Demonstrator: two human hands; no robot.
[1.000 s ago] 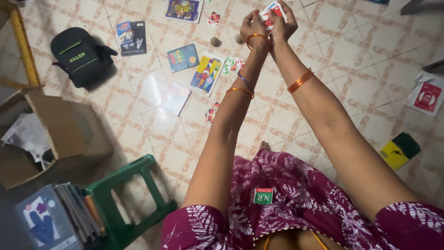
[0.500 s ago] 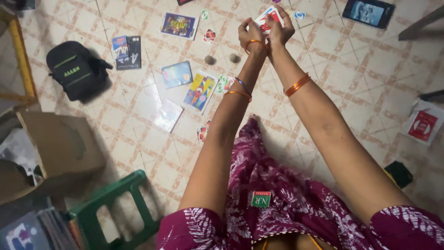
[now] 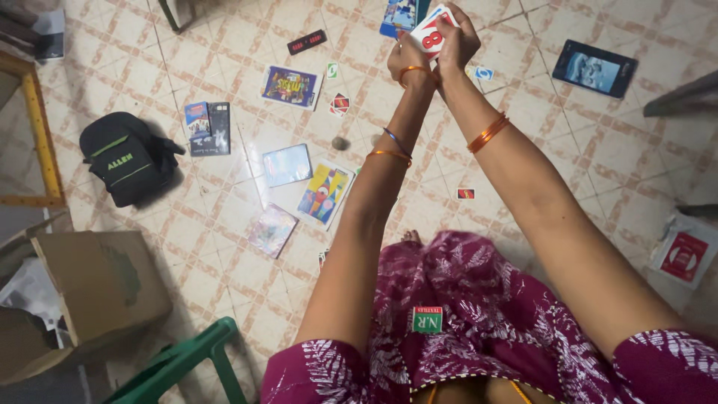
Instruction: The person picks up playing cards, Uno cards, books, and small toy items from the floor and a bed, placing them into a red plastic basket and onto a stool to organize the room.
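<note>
**Two hands closed on a small stack of playing cards above a tiled floor**

We see both arms stretched forward, the hands meeting at twelve o'clock in the view. The left hand (image 3: 407, 60) and the right hand (image 3: 458, 41) are both clenched around a stack of playing cards (image 3: 431, 31), whose top card shows a red face with a white oval. The stack is held in the air, well above the tiled floor (image 3: 568, 150), the right fingers (image 3: 451, 16) wrapped over its far edge and the left hand closing it from the nine o'clock side. We judge the cards light, thin and flexible, with slick faces that slide on one another; a pinch across the short edges, squaring the stack, should hold them best. Loose cards (image 3: 340, 103) lie on the floor at ten o'clock of the hands, near picture books (image 3: 324, 193). A black bag (image 3: 123, 161) sits at nine o'clock, a cardboard box (image 3: 101, 284) at eight o'clock.
</note>
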